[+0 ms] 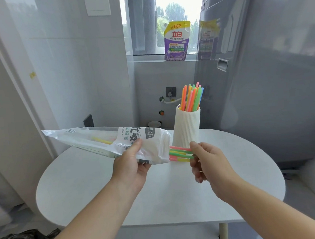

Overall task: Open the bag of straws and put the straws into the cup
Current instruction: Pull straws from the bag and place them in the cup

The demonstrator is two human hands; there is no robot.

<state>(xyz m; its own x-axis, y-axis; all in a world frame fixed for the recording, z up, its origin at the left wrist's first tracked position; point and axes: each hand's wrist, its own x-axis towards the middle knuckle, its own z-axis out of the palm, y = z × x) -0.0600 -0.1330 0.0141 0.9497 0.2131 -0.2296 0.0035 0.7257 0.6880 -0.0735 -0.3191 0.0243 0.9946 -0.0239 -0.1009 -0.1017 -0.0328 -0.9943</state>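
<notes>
one bag (98, 141), above the tabletop's (159, 204) middle, is gripped near its open end by the left hand (130, 165). the right hand (207, 162) pinches about five straws (180, 153) poking out. one cup (186, 128) near the far edge holds a bunch (191, 97) too dense to count.

Cup (186, 128): cream-white, fine vertical ribbing. Cup straws (191, 97): neon orange, pink, green, yellow, one blue. Bag (105, 140): milky translucent white with dark grey and teal lettering, a yellow straw showing through. Protruding straws (180, 153): pink, green, yellow. Surface (159, 198): plain white. Pouch (177, 42): purple, yellow top, red characters, possibly lavender print low down, too blurry. Washer (273, 91): glossy grey.
</notes>
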